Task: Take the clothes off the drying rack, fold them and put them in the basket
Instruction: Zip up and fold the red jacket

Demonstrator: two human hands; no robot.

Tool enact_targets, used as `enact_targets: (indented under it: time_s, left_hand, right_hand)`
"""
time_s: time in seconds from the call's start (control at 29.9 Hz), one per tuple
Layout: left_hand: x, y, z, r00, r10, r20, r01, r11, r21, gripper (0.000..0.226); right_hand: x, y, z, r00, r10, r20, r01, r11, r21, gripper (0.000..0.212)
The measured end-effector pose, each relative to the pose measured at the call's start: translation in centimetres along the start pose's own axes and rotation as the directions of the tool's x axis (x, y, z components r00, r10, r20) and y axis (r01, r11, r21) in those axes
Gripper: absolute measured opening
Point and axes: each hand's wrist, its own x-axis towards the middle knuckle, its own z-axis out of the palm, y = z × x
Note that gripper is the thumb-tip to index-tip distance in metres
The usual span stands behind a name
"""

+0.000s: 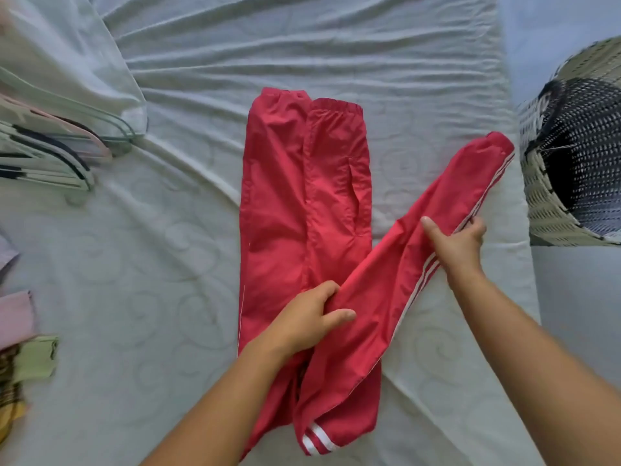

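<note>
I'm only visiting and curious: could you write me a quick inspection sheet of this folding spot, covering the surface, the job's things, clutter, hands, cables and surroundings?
Surface: bed sheet, pale and wrinkled.
Job's things: red garment with white stripes lies flat, one long part angled toward the woven basket at the right edge.
Clutter: hangers piled at left; other clothes at the left edge.
Hands: left hand grips the garment near its middle; right hand holds the striped part.
Cables: nothing seen.
Surroundings: pale floor beside the bed.

Bed (437,415) w/ wrinkled pale-green sheet (161,264), swirl pattern, soft even light.
</note>
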Motion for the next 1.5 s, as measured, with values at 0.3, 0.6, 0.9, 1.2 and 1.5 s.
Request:
enact_targets:
  time_s: [0.3, 0.6, 0.9, 1.2, 1.5]
  left_hand:
    - [-2.7, -4.0, -0.4, 0.949, -0.055, -0.311, -0.075, 0.918, -0.39, 0.04]
    - [-3.5, -6.3, -0.1, 0.899, -0.246, -0.363, -0.038, 0.78, -0.624, 0.029]
    - [-2.7, -6.4, -0.2, 0.855, -0.38, -0.352, 0.06, 0.748, -0.661, 0.028]
    - [-3.3, -6.2, -0.5, 0.87, -0.366, -0.331, 0.049, 0.731, -0.68, 0.017]
    - [-2.1, -7.1, -1.2, 0.801, -0.488, -0.347, 0.074, 0.656, -0.751, 0.021]
  right_hand:
    - [2.8, -8.5, -1.1, 0.986, 0.091, 0.142, -0.158, 0.793, 0.588, 0.012]
    - [0.7, -19.5, 4.5, 0.904, -0.334, 0.267, 0.092, 0.762, 0.641, 0.022]
    - [-10.5, -4.0, 6.5, 0.844, -0.496, 0.205, 0.478, 0.868, 0.133, 0.053]
    - [-24.9, 6.2, 2.6, 0.884, -0.046, 0.466, 0.171, 0.958, -0.229, 0.053]
    - [-22.7, 9.9, -2.2, 0.688, 0.086, 0.721, -0.229, 0.968, 0.104, 0.013]
